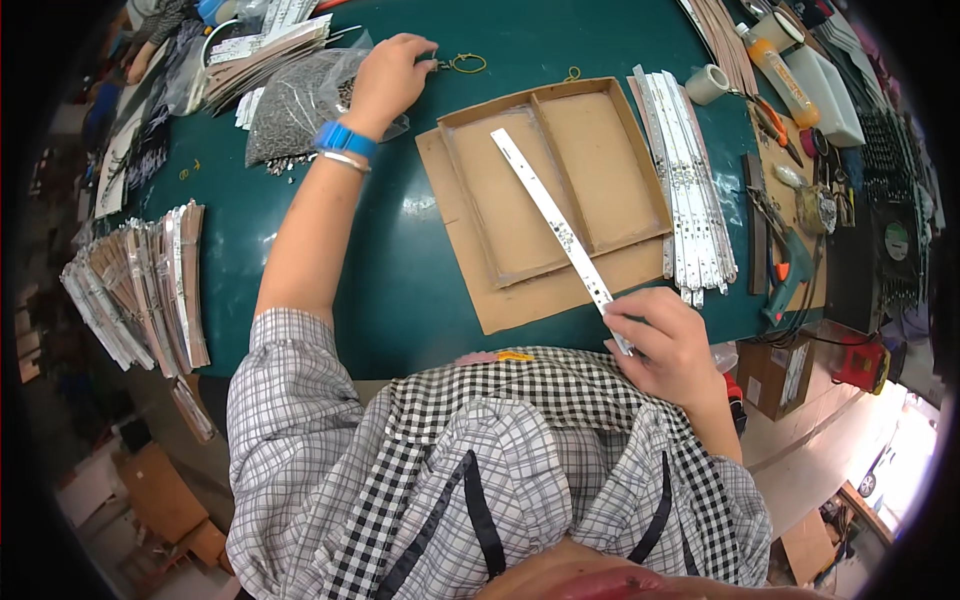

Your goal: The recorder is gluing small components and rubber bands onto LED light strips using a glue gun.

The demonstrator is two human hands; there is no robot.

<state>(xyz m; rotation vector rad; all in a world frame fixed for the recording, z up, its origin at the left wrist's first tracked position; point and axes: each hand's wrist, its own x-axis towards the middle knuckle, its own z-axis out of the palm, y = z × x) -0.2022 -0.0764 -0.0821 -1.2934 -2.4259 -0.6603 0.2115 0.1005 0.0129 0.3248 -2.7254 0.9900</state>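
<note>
My right hand (pixel 668 345) pinches the lower end of a long white circuit board strip (pixel 545 205) with small dark parts on it. The strip lies slanted over a shallow cardboard tray (pixel 612 165) with a divider down its middle. At the far side, my left hand (pixel 393 78) reaches beside a clear plastic bag of small grey metal pieces (pixel 295 110). Its fingers are closed together; what they hold, if anything, is too small to make out. Just right of those fingertips lies a yellow loop (pixel 469 64) on the green table (pixel 395 270).
Stacks of white strips stand right of the tray (pixel 690 180) and at the left table edge (pixel 145 285). A tape roll (pixel 707 84), an orange bottle (pixel 778 75), pliers (pixel 778 130) and a green glue gun (pixel 790 280) lie at right. Another person's hand (pixel 142 65) shows far left.
</note>
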